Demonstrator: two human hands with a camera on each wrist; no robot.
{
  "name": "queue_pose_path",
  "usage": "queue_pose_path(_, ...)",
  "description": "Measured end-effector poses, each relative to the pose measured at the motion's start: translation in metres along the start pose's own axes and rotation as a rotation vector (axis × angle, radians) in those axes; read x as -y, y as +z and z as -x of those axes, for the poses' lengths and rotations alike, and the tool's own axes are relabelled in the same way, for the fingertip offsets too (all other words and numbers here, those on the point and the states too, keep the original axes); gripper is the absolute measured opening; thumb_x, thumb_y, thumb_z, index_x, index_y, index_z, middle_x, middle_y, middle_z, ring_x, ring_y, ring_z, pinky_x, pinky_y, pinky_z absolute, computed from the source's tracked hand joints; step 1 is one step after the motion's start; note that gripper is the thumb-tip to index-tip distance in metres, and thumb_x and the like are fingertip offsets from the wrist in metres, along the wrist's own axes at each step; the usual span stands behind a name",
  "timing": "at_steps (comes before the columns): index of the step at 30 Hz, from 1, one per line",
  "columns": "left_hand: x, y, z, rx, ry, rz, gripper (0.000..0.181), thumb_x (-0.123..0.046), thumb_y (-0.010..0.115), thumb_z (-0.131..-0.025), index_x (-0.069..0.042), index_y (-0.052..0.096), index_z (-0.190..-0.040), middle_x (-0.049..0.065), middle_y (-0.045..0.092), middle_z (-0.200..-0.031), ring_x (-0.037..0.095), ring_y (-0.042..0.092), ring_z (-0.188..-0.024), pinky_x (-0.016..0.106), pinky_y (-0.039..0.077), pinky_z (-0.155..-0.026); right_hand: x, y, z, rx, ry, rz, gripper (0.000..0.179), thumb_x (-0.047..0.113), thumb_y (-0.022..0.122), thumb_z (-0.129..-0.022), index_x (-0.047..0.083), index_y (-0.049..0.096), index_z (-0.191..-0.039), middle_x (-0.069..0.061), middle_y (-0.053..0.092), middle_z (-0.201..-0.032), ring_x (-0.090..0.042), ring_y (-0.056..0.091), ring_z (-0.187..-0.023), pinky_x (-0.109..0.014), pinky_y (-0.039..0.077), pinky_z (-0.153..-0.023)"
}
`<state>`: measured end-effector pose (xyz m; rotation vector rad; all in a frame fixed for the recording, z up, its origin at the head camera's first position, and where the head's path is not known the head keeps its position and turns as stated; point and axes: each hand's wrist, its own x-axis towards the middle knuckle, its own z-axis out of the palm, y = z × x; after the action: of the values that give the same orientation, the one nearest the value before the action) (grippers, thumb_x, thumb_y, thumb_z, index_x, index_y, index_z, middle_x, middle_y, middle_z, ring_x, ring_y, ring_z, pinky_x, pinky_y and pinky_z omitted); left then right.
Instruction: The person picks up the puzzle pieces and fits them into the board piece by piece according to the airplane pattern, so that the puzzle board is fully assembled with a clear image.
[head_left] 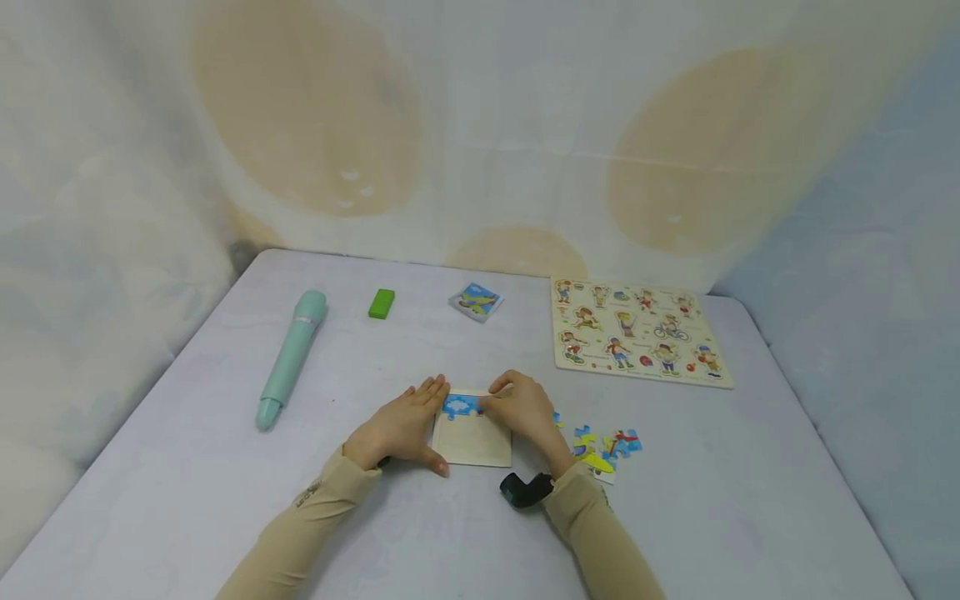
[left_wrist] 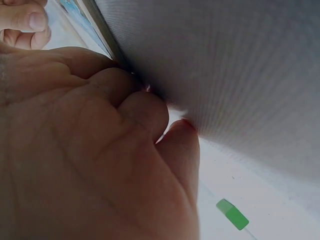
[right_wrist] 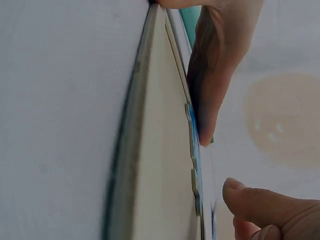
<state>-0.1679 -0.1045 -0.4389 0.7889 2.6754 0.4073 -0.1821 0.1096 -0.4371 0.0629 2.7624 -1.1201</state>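
Observation:
A light wooden puzzle tray (head_left: 474, 446) lies on the table with joined blue-and-white puzzle pieces (head_left: 457, 405) along its far edge. My left hand (head_left: 403, 422) rests along the tray's left side, fingers straight and thumb spread near the front corner. At the tray's far right part, my right hand (head_left: 525, 410) bends its thumb and fingers over a puzzle piece that they mostly cover. A thin blue edge (right_wrist: 214, 222) shows beside the right thumb (right_wrist: 250, 195) in the right wrist view. Loose puzzle pieces (head_left: 626, 443) lie right of the right wrist.
A mint-green microphone-shaped object (head_left: 291, 360) lies at the left. Farther back are a green block (head_left: 382, 303) and a small picture card (head_left: 477, 302). A wooden board with figures of children (head_left: 637, 333) sits at the back right. Fabric (head_left: 517, 125) hangs behind the table.

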Motion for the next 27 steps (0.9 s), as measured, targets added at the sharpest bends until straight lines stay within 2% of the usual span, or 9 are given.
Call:
queue_pose_path(6,-0.002,0.0,-0.003,-0.001,0.004,-0.004,0.128,-0.058,0.085,-0.061,0.005,0.019,-0.152,0.019,0.016,-0.161,0.032,0.013,-0.151,0.05,0.019,-0.122,-0.008,-0.018,0.002,0.0,0.029,-0.005,0.027,0.032,0.074,-0.083,0.012,0.065,-0.099,-0.006,0.07,-0.084,-0.016,0.054,-0.069,-0.024,0.038,-0.057)
queue_pose_path(10,-0.001,0.001,-0.002,-0.002,-0.005,-0.008,0.129,-0.057,0.086,-0.06,0.005,0.02,-0.152,0.019,0.016,-0.161,0.032,0.014,-0.151,0.05,0.019,-0.122,-0.022,-0.031,0.004,-0.005,0.036,0.001,0.027,0.032,0.072,-0.084,0.012,0.066,-0.102,-0.005,0.068,-0.082,-0.015,0.053,-0.067,-0.024,0.038,-0.057)
queue_pose_path(14,0.0,0.001,-0.001,-0.004,0.003,0.0,0.129,-0.056,0.086,-0.06,0.006,0.02,-0.151,0.02,0.017,-0.161,0.033,0.015,-0.151,0.051,0.019,-0.122,-0.039,-0.053,0.009,0.015,0.054,0.006,0.03,0.031,0.07,-0.086,0.009,0.065,-0.106,-0.007,0.065,-0.081,-0.017,0.054,-0.065,-0.025,0.04,-0.056)
queue_pose_path(19,0.001,0.001,-0.001,-0.005,0.003,-0.009,0.128,-0.057,0.085,-0.06,0.005,0.02,-0.152,0.019,0.017,-0.161,0.032,0.014,-0.151,0.05,0.018,-0.122,-0.058,-0.084,0.013,0.082,0.069,0.043,0.033,0.031,0.067,-0.089,0.007,0.065,-0.112,-0.017,0.069,-0.111,-0.022,0.064,-0.086,-0.029,0.049,-0.068)
queue_pose_path(21,0.001,0.001,-0.001,-0.005,0.006,-0.008,0.128,-0.056,0.085,-0.06,0.005,0.02,-0.152,0.02,0.016,-0.161,0.032,0.014,-0.151,0.05,0.018,-0.122,-0.065,-0.093,0.014,0.094,0.077,0.055,0.034,0.031,0.067,-0.09,0.006,0.065,-0.113,-0.019,0.067,-0.116,-0.024,0.064,-0.091,-0.03,0.049,-0.072)
queue_pose_path(27,0.003,0.002,-0.002,0.0,0.005,-0.009,0.128,-0.057,0.085,-0.061,0.005,0.019,-0.152,0.019,0.015,-0.161,0.032,0.013,-0.151,0.05,0.018,-0.122,-0.088,-0.115,0.02,0.134,0.098,0.012,0.039,0.03,0.062,-0.094,0.0,0.06,-0.118,-0.017,0.072,-0.101,-0.018,0.064,-0.078,-0.028,0.048,-0.063)
